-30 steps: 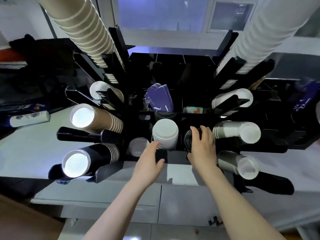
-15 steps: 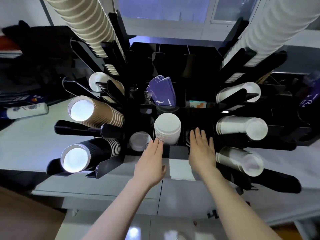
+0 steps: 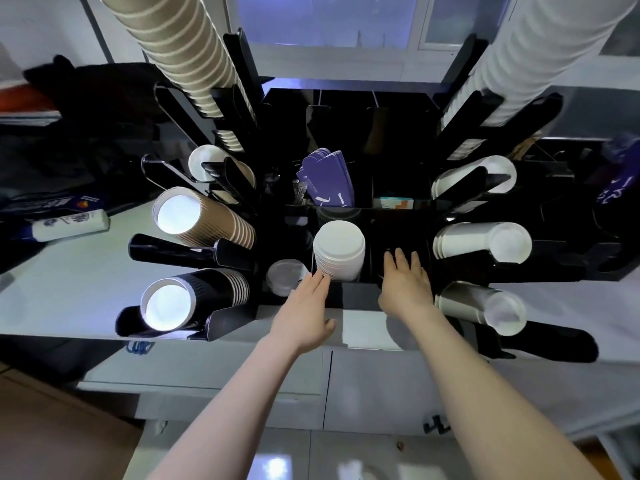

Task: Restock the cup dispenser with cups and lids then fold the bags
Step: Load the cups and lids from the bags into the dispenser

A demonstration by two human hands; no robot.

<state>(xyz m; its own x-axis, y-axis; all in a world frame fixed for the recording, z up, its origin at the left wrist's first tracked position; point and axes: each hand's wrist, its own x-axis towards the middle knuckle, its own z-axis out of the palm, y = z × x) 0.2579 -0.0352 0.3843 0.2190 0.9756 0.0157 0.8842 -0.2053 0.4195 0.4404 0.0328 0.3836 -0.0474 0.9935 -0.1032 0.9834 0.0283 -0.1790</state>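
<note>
The head view looks down on a pale counter (image 3: 69,278) under a window, with grey cabinet doors in the lower part of the frame. On the counter stands a black cup dispenser (image 3: 346,98) that fills the middle of the frame, and its arms spread out like a fan. Tall stacks of brown cups (image 3: 180,46) and white cups (image 3: 540,46) rise to the upper left and upper right. A stack of white lids (image 3: 338,249) sits in the centre slot, and a clear lid (image 3: 285,277) lies lower left of it. Purple sleeves (image 3: 327,181) stand behind.

The left hand (image 3: 306,313) has straight fingers that touch the lower side of the white lids; it holds nothing. The right hand (image 3: 407,282) is spread flat with its fingers inside the dark slot right of the lids. Whether a black lid lies under them I cannot tell.

I think the step is to settle lids in the middle slots. To do it well, push the stack straight in and keep it square to the slot walls.

The room is narrow: slot walls stand on both sides, and white cup stacks are near the right wrist. The free way out is toward the lower edge of the frame.
</note>
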